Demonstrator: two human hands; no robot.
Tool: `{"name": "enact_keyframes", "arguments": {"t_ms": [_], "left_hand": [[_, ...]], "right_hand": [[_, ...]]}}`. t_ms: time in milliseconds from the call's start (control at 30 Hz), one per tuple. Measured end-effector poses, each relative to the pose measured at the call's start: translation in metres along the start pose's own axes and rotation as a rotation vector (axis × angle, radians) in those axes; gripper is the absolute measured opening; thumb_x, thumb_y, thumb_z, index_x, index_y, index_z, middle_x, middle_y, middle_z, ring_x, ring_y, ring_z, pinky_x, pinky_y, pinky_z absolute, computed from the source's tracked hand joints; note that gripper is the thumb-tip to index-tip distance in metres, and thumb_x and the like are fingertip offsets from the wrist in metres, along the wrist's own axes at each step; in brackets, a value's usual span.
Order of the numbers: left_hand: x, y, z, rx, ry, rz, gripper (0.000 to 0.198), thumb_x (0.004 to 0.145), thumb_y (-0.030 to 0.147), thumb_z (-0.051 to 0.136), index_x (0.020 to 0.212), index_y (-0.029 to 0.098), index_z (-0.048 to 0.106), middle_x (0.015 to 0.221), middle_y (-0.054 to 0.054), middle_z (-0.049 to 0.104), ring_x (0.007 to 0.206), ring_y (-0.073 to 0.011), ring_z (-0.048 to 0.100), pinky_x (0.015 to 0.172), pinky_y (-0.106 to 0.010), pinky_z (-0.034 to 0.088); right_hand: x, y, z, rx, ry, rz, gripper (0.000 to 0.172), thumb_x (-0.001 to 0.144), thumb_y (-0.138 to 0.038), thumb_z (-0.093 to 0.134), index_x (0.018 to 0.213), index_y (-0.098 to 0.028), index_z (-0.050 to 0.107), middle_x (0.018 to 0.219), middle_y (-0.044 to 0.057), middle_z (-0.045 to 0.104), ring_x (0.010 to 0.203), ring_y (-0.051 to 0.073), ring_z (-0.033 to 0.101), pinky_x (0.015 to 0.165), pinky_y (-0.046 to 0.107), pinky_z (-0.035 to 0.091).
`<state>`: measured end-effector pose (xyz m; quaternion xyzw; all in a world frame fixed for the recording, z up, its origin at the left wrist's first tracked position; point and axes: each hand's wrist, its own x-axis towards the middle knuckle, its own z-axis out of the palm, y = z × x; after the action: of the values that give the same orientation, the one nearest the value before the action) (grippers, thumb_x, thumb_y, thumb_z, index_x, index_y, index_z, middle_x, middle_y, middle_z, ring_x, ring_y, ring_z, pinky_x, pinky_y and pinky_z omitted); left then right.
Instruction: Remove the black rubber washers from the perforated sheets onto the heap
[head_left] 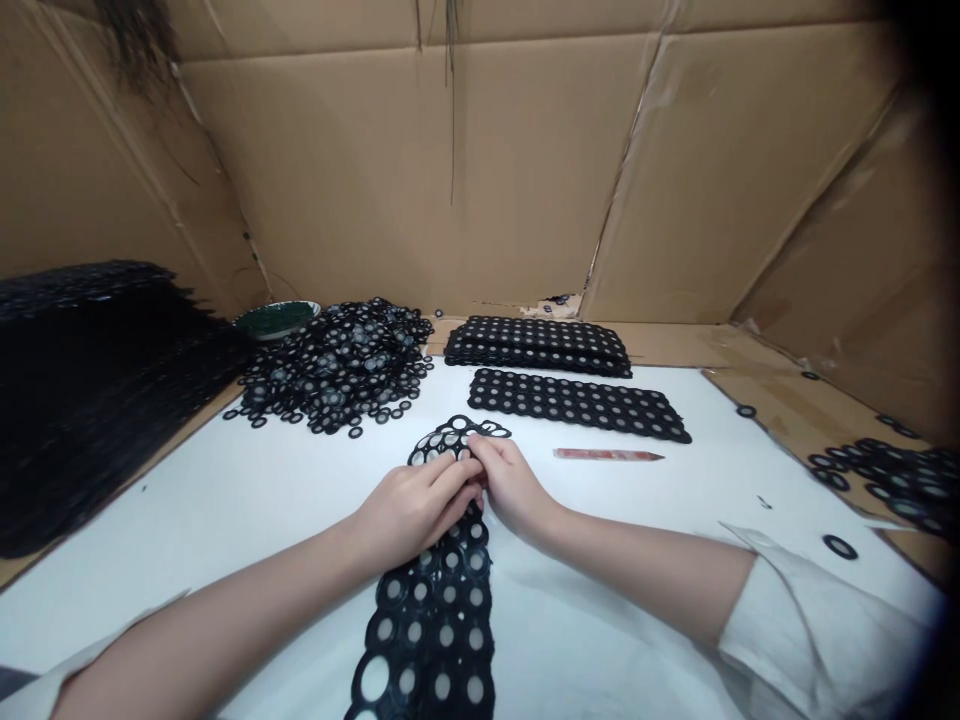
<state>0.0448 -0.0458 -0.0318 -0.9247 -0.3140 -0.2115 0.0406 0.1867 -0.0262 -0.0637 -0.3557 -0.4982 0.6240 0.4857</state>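
Note:
A long black rubber sheet with rows of round holes (446, 635) runs up the white board toward the far side, its upper end curled and loose. Both hands meet on it at the middle of the view. My left hand (424, 505) lies over the sheet, its fingers bent and closed on it. From the other side my right hand (510, 480) grips the sheet's edge, thumb on top. The fingertips of the two hands touch each other, and what lies between them is hidden. A large heap of loose black rings (345, 360) lies beyond my left hand.
Folded perforated sheets (536, 345) and a flat one (577, 403) lie at the back. A reddish pointed stick (607, 455) lies right of my hands. At left stands a tall black stack (90, 400), near a green-filled dish (276, 319). Larger rings (892, 480) lie at right; cardboard walls surround.

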Motion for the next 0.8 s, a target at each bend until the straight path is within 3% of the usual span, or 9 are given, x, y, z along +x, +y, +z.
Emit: {"name": "enact_keyframes", "arguments": {"t_ms": [300, 533, 800], "left_hand": [[-0.0009, -0.0034, 0.0028, 0.098, 0.127, 0.155, 0.014, 0.081, 0.019, 0.043, 0.094, 0.016, 0.048, 0.071, 0.0, 0.056, 0.056, -0.0099, 0.053, 0.046, -0.02, 0.043], [0.0003, -0.0034, 0.0037, 0.095, 0.078, 0.129, 0.008, 0.082, 0.021, 0.04, 0.085, 0.016, 0.047, 0.067, 0.0, 0.055, 0.056, -0.0101, 0.053, 0.046, -0.02, 0.043], [0.0031, -0.0041, -0.0005, 0.034, -0.072, 0.024, 0.013, 0.085, 0.029, 0.035, 0.079, 0.018, 0.041, 0.071, 0.001, 0.054, 0.057, -0.0102, 0.053, 0.049, -0.021, 0.044]], "right_hand": [[0.0008, -0.0063, 0.0022, 0.034, 0.041, 0.049, 0.033, 0.079, -0.035, 0.039, 0.054, -0.015, 0.049, 0.038, -0.005, 0.041, 0.032, 0.006, 0.038, 0.032, 0.018, 0.029], [0.001, -0.0037, 0.0019, 0.03, 0.019, 0.042, 0.032, 0.079, -0.036, 0.04, 0.056, -0.015, 0.049, 0.039, -0.005, 0.042, 0.032, 0.006, 0.038, 0.032, 0.018, 0.029], [0.0022, 0.0002, 0.002, -0.018, 0.0, 0.016, 0.036, 0.079, -0.036, 0.04, 0.05, -0.015, 0.045, 0.037, -0.004, 0.044, 0.03, 0.007, 0.039, 0.031, 0.018, 0.029]]}}
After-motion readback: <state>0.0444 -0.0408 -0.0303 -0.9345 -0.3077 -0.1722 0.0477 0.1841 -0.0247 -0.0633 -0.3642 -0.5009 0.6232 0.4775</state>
